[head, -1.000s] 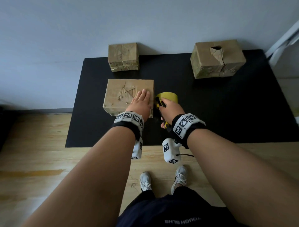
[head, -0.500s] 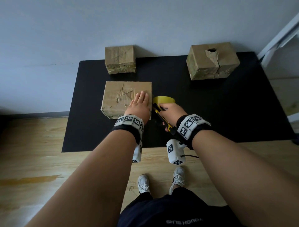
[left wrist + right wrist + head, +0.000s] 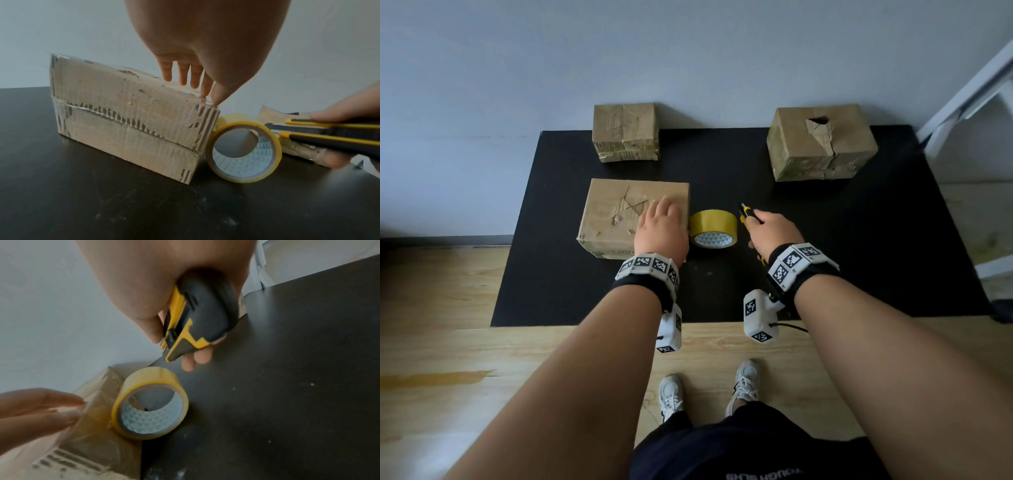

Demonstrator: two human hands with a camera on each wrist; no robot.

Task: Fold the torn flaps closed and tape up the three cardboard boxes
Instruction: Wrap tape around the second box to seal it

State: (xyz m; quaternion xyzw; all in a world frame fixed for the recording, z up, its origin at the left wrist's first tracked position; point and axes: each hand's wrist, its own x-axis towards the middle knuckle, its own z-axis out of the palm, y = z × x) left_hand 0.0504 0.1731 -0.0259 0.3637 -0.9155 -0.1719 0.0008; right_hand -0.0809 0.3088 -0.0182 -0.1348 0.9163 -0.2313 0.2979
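A person's left hand (image 3: pixel 661 230) is pressing flat, fingers straight, on the near cardboard box (image 3: pixel 619 216) on a black mat (image 3: pixel 825 240). The right hand (image 3: pixel 774 233) is gripping a yellow-and-black utility knife (image 3: pixel 745 216). A tape roll (image 3: pixel 713 229) is sitting between them, touching the box. Two more boxes (image 3: pixel 625 132) (image 3: pixel 822 142) are lying far, well apart. Mirrored shorts lettering (image 3: pixel 763 475) is unreadable.

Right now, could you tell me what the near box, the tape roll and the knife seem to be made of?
Near box: corrugated cardboard, matte brown; fluting shows at its scuffed edges, with glossy clear tape over the seam.
Tape roll: translucent yellowish plastic film, shiny, apparently on a pale patterned core.
Knife: yellow and black casing, probably moulded plastic, smooth; blade not clearly visible.
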